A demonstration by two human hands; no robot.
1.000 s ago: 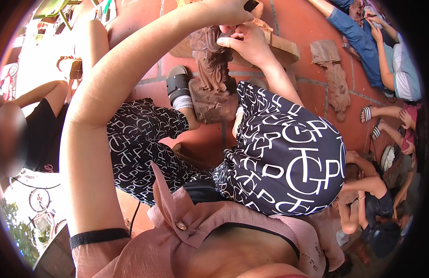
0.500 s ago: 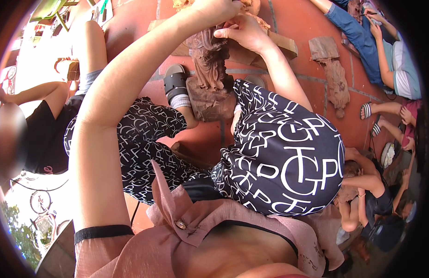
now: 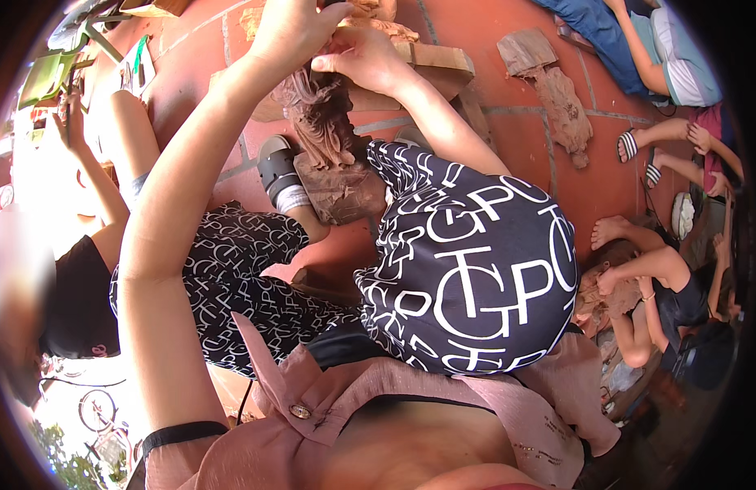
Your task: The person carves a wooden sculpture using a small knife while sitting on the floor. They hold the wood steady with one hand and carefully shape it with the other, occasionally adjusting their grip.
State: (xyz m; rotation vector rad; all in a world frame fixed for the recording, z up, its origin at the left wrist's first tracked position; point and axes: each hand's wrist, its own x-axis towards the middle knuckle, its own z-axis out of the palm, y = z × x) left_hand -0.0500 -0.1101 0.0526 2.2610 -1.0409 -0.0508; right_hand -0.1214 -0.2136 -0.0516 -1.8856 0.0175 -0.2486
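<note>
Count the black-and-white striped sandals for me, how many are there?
2. The upper striped sandal is on a foot at the right; the lower striped sandal is just below it, on another foot. More could be hidden.

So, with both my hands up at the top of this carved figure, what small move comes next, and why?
I'd probably ease your left hand slightly aside and check the top of the carved figure, since that hand and your right hand hide it in this view. Its base, beside your left sandal, looks steady enough.
</note>
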